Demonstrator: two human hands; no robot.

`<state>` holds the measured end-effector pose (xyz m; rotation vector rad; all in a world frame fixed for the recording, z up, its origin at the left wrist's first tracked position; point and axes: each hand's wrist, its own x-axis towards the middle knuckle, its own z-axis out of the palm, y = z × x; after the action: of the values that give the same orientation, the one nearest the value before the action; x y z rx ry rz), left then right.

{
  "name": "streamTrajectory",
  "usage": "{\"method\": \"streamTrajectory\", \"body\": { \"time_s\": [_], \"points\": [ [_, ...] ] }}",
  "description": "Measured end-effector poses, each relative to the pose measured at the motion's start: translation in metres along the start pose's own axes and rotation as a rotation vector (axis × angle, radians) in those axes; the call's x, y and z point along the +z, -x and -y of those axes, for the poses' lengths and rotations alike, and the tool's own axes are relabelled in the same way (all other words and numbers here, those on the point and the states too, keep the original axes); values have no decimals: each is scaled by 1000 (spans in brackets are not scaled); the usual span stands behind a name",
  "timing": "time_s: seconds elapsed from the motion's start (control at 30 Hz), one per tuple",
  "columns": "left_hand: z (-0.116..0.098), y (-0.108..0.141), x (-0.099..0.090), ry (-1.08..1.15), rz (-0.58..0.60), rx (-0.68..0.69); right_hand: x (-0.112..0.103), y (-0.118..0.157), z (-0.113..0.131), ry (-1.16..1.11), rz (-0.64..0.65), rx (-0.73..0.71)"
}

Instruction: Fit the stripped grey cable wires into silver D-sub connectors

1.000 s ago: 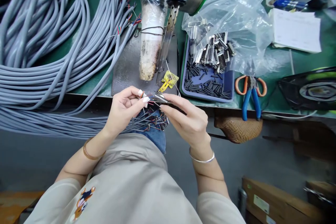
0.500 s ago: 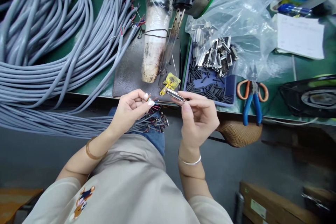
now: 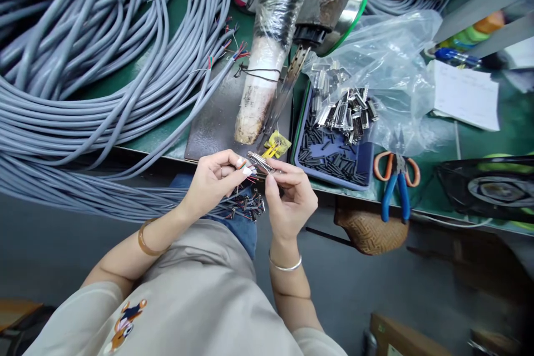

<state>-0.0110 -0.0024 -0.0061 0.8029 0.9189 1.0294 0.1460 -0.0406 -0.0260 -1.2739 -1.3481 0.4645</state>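
Left of the blue plastic tray (image 3: 366, 164), your left hand (image 3: 214, 183) pinches thin multicoloured wires (image 3: 242, 165), your right hand (image 3: 292, 194) grips a slim silvery metal connector (image 3: 259, 162), apparently wired dark connectors (image 3: 252, 207) bunch below-left, and loose metallic connectors (image 3: 346, 114) look unwired above it.

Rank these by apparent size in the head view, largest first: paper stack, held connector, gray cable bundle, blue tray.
1. Gray cable bundle
2. Blue tray, its back partly covered
3. Paper stack
4. Held connector, clearly smallest
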Motion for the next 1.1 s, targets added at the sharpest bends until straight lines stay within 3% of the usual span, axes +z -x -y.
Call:
{"method": "streamTrajectory", "body": {
  "time_s": [0.53,1.1],
  "points": [
    [-5,-8,8,-28,-63,72,2,-11,-1,5,17,-79],
    [-10,-12,13,-56,-40,129,1,-22,-3,38,9,-149]
  ]
}}
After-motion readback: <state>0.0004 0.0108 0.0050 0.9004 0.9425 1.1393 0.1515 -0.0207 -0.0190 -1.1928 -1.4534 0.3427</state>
